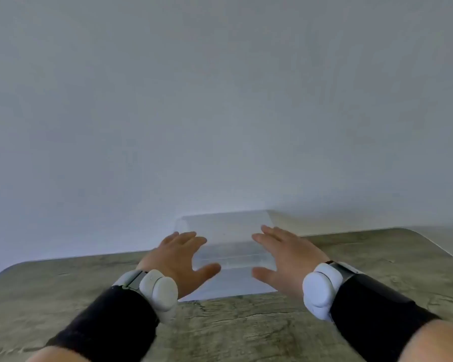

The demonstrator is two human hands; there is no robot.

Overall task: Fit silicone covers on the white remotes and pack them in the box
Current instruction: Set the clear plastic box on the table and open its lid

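Clear, seemingly whitish box [228, 246]; grey-brown wood-grain table [246, 327]; black sleeves [110, 325]; white wrist devices [158, 291].

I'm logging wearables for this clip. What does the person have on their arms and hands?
A black sleeve covers each forearm, the left sleeve and the right sleeve. At each wrist sits a rounded white pod on a grey band: the left wrist device and the right wrist device. The left hand and right hand are bare, with no gloves; no cables show.

wall [220, 100]: plain pale grey | table [246, 330]: weathered wood-grain top, rounded corners | light: soft, even
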